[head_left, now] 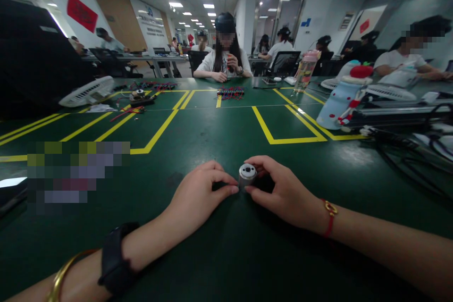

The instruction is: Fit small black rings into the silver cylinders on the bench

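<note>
A small silver cylindrical motor (pixel 247 175) stands upright on the green table, its round end face up, with a dark centre and small holes. My right hand (pixel 274 181) curves around its right side, thumb in front and fingers behind. From the left, my left hand (pixel 203 184) brings thumb and index fingertip close together against the motor's lower left side. Whether anything thin is caught between those two fingertips is hidden. The other left fingers are curled behind the index finger.
Yellow tape (pixel 299 141) marks the green table. Wired parts (pixel 230 92) lie ahead, before a seated person (pixel 222 56). A blue bottle (pixel 334 104), metal rails and black cables (pixel 392 151) are at right. White fans (pixel 88 92) stand on both sides; a blurred-out patch (pixel 71 170) lies left.
</note>
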Available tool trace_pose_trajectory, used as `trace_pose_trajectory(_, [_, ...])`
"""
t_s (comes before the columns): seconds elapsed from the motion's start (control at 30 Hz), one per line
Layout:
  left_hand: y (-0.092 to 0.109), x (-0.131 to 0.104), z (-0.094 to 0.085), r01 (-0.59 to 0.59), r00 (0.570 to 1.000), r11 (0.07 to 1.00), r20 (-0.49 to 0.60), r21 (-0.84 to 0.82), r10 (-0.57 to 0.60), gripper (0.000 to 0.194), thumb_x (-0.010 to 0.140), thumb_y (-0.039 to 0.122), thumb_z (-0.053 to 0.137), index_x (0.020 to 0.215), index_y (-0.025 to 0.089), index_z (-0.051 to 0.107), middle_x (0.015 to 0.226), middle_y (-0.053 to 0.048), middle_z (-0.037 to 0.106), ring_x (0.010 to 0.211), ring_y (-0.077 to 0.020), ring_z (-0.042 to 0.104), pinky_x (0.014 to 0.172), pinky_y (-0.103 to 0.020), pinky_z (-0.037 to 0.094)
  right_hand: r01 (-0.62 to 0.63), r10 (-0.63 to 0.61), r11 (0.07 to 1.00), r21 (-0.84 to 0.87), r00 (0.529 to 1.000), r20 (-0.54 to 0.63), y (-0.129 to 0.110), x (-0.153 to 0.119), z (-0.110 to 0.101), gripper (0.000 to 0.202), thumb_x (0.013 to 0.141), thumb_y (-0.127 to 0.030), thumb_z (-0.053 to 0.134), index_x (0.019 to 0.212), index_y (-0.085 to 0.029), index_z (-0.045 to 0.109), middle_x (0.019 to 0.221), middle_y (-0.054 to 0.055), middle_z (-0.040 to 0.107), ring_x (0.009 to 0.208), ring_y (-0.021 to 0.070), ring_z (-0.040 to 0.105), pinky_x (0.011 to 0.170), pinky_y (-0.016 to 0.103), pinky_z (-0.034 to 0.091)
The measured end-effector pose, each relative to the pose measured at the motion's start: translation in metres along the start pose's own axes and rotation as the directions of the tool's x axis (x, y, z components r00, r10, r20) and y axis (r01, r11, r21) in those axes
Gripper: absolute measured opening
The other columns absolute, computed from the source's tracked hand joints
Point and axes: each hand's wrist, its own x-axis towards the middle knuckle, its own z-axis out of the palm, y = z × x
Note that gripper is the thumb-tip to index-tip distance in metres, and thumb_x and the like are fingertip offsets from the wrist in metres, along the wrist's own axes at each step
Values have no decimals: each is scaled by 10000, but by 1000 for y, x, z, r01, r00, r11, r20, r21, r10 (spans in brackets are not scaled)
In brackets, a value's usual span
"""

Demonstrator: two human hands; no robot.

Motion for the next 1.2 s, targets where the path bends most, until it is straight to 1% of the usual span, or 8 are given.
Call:
trace_pose_trajectory(0.2, [2,0,-5,5,1000,1000,-8,-18,-5,213,817,407,642,958,278,735,924,-21,631,856,-203,594,735,-311,461,-8,8,1000,-4,1000,-18,0,0,-5,394,780,-248,623,1159,-212,520,1081,42,617,918,122,598,809,282,510])
trace_pose_trajectory(0.33, [-14,-12,-29,80,995,996,-58,-29,-81,290,836,470,593,1005,265,708,990,-24,642,841,-196,601,750,-313,463,-125,115,989,-75,985,-126,12,-4,-37,432,783,-335,630,1176,-194,519,1082,69,621,883,143,612,782,305,523])
trace_pose_trajectory(0.57, [-50,-44,-70,374,918,924,-107,-78,-381,394,855,549,520,1046,229,644,997,-15,685,905,-216,613,783,-309,447,-514,327,797,-316,809,-489,72,-30,-126,541,737,-473,647,1162,-169,507,1002,103,630,808,208,610,712,354,497])
trace_pose_trajectory(0.73, [-58,-48,-70,456,875,885,-134,-91,-464,427,846,594,498,1069,255,630,897,16,674,785,-189,598,688,-278,413,-596,355,710,-376,763,-540,100,-44,-150,524,737,-461,643,1145,-157,518,1060,162,623,869,252,623,743,367,485])
trace_pose_trajectory(0.83, [-63,-48,-67,464,868,880,-145,-101,-474,433,832,611,506,1063,266,631,862,24,660,768,-185,590,666,-273,399,-482,70,631,-608,816,-574,86,-38,-139,619,706,-460,673,1203,-125,519,1196,202,565,1090,339,542,912,470,421])
trace_pose_trajectory(0.9, [-65,-48,-66,465,865,879,-157,-107,-477,440,823,624,508,1051,269,636,842,26,655,760,-183,586,657,-273,393,-295,-110,607,-738,888,-446,64,-28,-117,579,728,-451,664,1200,-137,548,1246,173,542,1184,336,470,999,505,347])
trace_pose_trajectory(1.03, [-68,-49,-66,471,863,876,-150,-103,-482,444,822,636,502,1050,278,633,861,25,657,769,-187,587,666,-283,393,108,-92,853,-511,994,56,13,-3,-50,304,853,-414,555,1079,-228,638,1204,58,575,1109,180,519,961,367,413])
trace_pose_trajectory(1.2, [-70,-50,-67,448,879,890,-138,-87,-456,416,834,628,491,1046,299,632,919,32,667,800,-186,594,693,-288,399,148,-72,930,-337,971,227,-12,18,3,230,858,-421,560,951,-262,697,1077,18,627,996,152,540,886,346,428])
